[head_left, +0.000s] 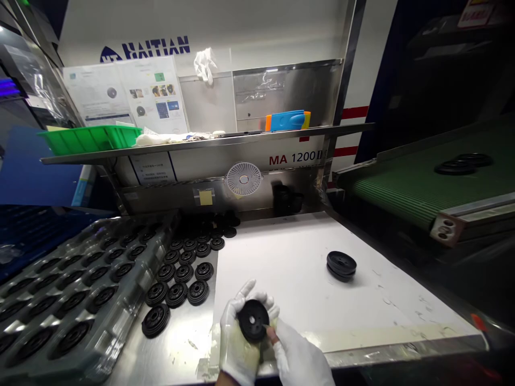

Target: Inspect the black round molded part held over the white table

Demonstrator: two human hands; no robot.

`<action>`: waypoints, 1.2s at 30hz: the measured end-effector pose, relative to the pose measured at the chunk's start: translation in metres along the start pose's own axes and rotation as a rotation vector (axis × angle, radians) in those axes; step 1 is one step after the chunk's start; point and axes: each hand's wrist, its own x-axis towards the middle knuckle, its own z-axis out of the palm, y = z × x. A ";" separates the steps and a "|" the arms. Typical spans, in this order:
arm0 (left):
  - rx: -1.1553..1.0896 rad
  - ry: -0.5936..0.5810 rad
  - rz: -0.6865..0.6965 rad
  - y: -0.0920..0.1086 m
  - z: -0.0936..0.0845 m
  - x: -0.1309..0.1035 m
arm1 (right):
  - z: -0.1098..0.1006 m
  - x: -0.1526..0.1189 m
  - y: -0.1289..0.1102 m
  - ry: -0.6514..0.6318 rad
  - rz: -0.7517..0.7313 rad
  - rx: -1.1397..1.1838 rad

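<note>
While gripped: disc, prob. both hands.

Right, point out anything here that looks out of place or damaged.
Nothing looks damaged. One black disc sits alone on the white mat, apart from the rows of discs at left. Both gloved hands, left and right, hold another disc.

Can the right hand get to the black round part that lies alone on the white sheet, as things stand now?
Probably yes. Nothing lies on the white sheet between the right hand and the lone black part. But both hands are busy: the left hand holds a black disc, which the right fingers touch.
</note>
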 end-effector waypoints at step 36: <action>-0.041 0.061 0.035 -0.005 0.002 -0.002 | -0.006 -0.006 0.000 -0.095 0.022 0.038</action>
